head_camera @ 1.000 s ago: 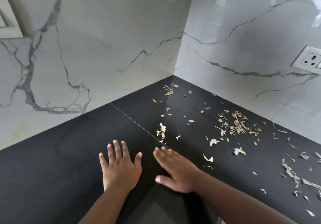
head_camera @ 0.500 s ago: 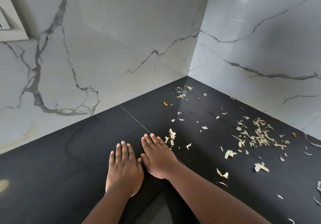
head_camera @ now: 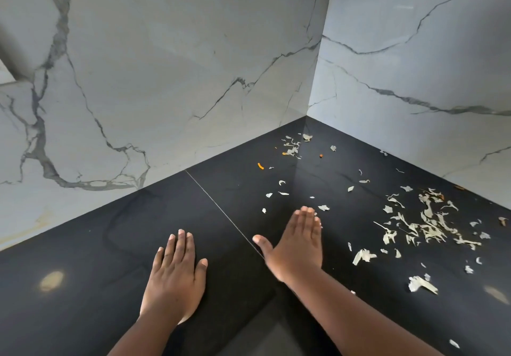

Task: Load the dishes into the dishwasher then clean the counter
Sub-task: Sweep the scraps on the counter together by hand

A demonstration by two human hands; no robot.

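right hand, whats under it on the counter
The right hand lies flat, fingers straight, on the black counter, across the thin seam. Pale scraps lie beyond and right of it. Whether any sit beneath the palm is hidden.

two flat hands on a littered black counter

left hand and right hand rest palm-down, fingers straight, on the black counter; pale vegetable peelings lie scattered to the right, toward the marble wall corner.

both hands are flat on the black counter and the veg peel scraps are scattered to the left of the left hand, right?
Not quite. The head view shows the scraps scattered right of the right hand, toward the corner, not left of the left hand. The rest holds: both hands lie flat on the black counter.
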